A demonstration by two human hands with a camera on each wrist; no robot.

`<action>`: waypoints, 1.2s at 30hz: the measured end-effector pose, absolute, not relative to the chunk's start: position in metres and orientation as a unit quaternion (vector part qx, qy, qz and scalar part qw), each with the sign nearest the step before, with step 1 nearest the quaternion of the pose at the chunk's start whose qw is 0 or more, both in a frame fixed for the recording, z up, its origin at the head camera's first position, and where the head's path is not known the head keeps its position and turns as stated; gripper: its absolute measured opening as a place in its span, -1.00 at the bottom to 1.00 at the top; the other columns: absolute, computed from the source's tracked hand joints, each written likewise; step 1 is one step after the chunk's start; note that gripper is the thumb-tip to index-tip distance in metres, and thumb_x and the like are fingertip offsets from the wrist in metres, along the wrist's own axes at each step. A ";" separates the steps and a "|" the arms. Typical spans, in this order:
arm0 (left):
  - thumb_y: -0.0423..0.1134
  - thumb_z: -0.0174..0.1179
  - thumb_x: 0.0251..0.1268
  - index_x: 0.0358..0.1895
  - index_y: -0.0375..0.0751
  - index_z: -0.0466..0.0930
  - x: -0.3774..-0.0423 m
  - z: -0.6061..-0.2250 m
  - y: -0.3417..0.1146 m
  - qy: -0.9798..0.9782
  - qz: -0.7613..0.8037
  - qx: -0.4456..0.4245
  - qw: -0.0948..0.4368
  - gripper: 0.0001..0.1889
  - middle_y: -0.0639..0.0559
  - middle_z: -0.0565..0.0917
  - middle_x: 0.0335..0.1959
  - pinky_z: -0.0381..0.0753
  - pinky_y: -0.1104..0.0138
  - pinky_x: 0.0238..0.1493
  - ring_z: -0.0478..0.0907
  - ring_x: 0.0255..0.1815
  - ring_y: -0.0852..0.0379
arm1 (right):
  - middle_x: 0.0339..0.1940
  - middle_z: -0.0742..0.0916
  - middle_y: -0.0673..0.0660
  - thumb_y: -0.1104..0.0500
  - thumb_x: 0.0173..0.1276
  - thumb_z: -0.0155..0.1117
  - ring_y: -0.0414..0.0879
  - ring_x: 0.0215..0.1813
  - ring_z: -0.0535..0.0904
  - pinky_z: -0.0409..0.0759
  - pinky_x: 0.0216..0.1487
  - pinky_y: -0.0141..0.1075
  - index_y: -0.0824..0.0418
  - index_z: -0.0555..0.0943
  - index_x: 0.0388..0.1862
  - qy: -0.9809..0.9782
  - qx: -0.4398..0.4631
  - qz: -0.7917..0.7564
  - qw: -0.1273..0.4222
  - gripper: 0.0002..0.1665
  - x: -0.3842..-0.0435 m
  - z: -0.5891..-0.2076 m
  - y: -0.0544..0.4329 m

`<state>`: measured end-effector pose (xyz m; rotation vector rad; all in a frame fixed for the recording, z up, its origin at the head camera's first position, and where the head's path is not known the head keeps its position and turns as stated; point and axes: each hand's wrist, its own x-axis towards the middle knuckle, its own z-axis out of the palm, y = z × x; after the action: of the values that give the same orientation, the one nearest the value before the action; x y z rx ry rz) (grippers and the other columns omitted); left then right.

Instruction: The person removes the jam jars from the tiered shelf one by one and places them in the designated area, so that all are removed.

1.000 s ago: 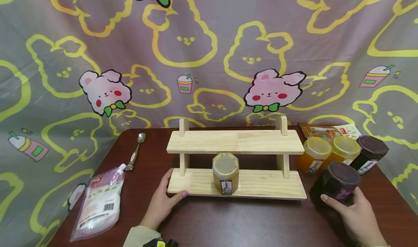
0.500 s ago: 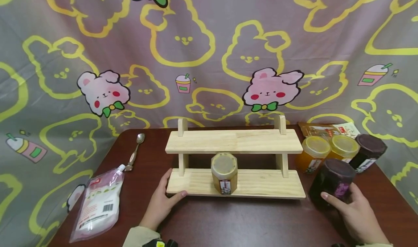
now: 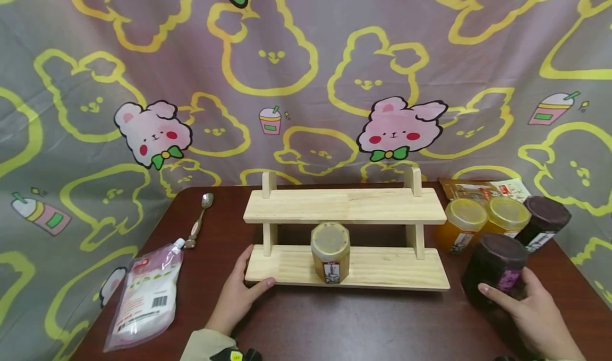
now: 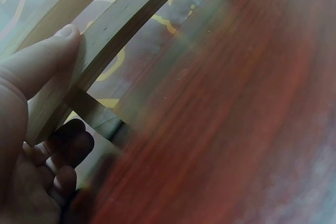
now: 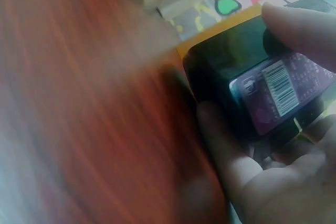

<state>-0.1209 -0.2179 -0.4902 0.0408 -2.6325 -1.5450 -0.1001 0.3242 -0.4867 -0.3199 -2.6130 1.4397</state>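
At the left end of a two-tier wooden shelf point(image 3: 349, 268), my left hand point(image 3: 241, 294) holds the lower board. The left wrist view shows that thumb point(image 4: 44, 59) against the board point(image 4: 113, 30) and the other fingers curled past its end. My right hand point(image 3: 530, 308) grips a dark jar point(image 3: 494, 271) with a purple label, just right of the shelf. In the right wrist view the thumb and fingers wrap the jar point(image 5: 226, 72), its barcode facing the camera. A lidded jar of pale tan contents point(image 3: 331, 255) stands mid-way along the lower board.
Behind the held jar stand two orange jars point(image 3: 462, 225) point(image 3: 507, 217) and another dark jar point(image 3: 545, 223), with flat packets point(image 3: 483, 191) at the back. A spouted pouch point(image 3: 145, 297) and a spoon point(image 3: 198, 220) lie on the left. A patterned curtain point(image 3: 306, 85) hangs behind the table.
The dark jar in my right hand has shifted slightly and turned, showing more of its purple label. My left hand has stayed on the shelf.
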 end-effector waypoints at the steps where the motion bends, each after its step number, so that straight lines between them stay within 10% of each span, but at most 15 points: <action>1: -0.05 0.54 0.08 0.58 -0.15 0.07 -0.121 -0.490 -0.218 -0.861 -0.506 0.014 0.045 0.06 -0.25 0.43 0.40 0.27 -0.09 0.35 0.38 0.36 -0.12 | -0.18 0.52 -0.41 0.06 0.29 0.50 -0.64 -0.18 0.44 0.48 -0.30 -0.61 0.46 0.19 0.41 -0.868 -0.109 0.478 0.072 -0.05 -0.100 -0.487 0.326; 14: -0.04 0.54 0.08 0.58 -0.16 0.07 -0.121 -0.490 -0.218 -0.862 -0.504 0.013 0.044 0.05 -0.25 0.41 0.42 0.25 -0.10 0.37 0.35 0.39 -0.13 | -0.07 0.51 -0.36 -0.03 0.32 0.46 -0.68 -0.20 0.44 0.55 -0.33 -0.57 0.24 0.19 0.54 -0.870 -0.122 0.475 0.057 -0.04 -0.095 -0.491 0.354; 20: -0.02 0.54 0.08 0.59 -0.15 0.06 -0.121 -0.489 -0.218 -0.863 -0.503 0.015 0.042 0.06 -0.24 0.45 0.38 0.28 -0.09 0.35 0.40 0.35 -0.11 | 0.26 0.49 0.52 -0.15 0.35 0.39 -0.70 -0.27 0.33 0.45 -0.41 -0.60 0.41 0.10 0.53 -0.881 -0.158 0.444 0.031 0.07 -0.098 -0.491 0.364; 24: -0.01 0.54 0.08 0.59 -0.15 0.06 -0.121 -0.489 -0.218 -0.864 -0.501 0.017 0.041 0.07 -0.24 0.42 0.41 0.27 -0.10 0.36 0.37 0.37 -0.12 | 0.35 0.34 0.64 -0.23 0.37 0.32 -0.02 0.01 0.65 0.35 -0.44 -0.61 0.51 -0.02 0.53 -0.881 -0.186 0.434 0.012 0.18 -0.102 -0.492 0.367; 27: -0.01 0.54 0.08 0.59 -0.16 0.06 -0.121 -0.490 -0.218 -0.865 -0.499 0.017 0.042 0.07 -0.25 0.40 0.43 0.26 -0.11 0.36 0.35 0.39 -0.13 | 0.35 0.33 0.64 -0.24 0.38 0.30 0.53 0.26 0.36 0.34 -0.45 -0.63 0.53 -0.03 0.51 -0.881 -0.197 0.431 0.011 0.18 -0.103 -0.493 0.370; 30: -0.02 0.54 0.08 0.59 -0.18 0.06 -0.121 -0.490 -0.218 -0.865 -0.499 0.017 0.041 0.07 -0.26 0.40 0.43 0.26 -0.11 0.36 0.36 0.39 -0.14 | 0.29 0.38 0.60 -0.21 0.38 0.32 -0.04 -0.01 0.64 0.40 -0.45 -0.62 0.52 0.06 0.45 -0.880 -0.192 0.433 0.028 0.09 -0.102 -0.496 0.373; 33: -0.03 0.54 0.08 0.58 -0.18 0.06 -0.121 -0.490 -0.217 -0.865 -0.500 0.017 0.041 0.07 -0.26 0.41 0.41 0.26 -0.11 0.36 0.37 0.38 -0.14 | 0.16 0.52 0.40 -0.16 0.36 0.37 -0.62 -0.23 0.41 0.45 -0.42 -0.61 0.36 0.24 0.34 -0.877 -0.181 0.442 0.054 -0.13 -0.101 -0.497 0.376; 36: -0.03 0.54 0.08 0.59 -0.17 0.06 -0.121 -0.491 -0.218 -0.863 -0.503 0.016 0.041 0.07 -0.25 0.42 0.41 0.27 -0.10 0.36 0.38 0.37 -0.13 | -0.05 0.61 -0.11 -0.13 0.35 0.40 -0.74 -0.25 0.33 0.44 -0.39 -0.62 0.07 0.35 0.23 -0.872 -0.168 0.454 0.070 -0.36 -0.099 -0.497 0.380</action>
<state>-0.1215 -0.2176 -0.4906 0.0490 -2.6435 -1.5408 -0.0986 0.3796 -0.4967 -0.5040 -2.6238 1.3657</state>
